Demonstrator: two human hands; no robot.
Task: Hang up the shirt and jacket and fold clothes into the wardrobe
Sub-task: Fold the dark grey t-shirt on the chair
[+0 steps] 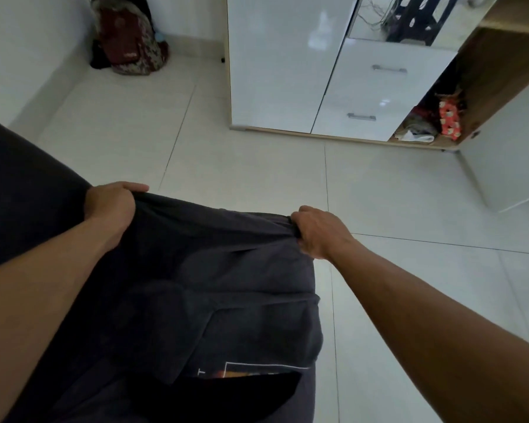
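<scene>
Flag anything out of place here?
A patterned cloth bundle lies slumped on the floor in the far corner, and loose clothes sit heaped, unfolded, in the wardrobe's open bottom compartment. Nothing looks spilled or damaged.

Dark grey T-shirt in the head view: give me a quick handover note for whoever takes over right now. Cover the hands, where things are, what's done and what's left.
Left hand grips one end of the top edge of the dark grey T-shirt. Right hand grips the other end, with the cloth stretched between them.
White wardrobe stands ahead; its right compartment is open with clothes inside.
Done: T-shirt in hand, unfolded.
Left: fold it and stow it in the wardrobe. No jacket or hanger in view.
</scene>
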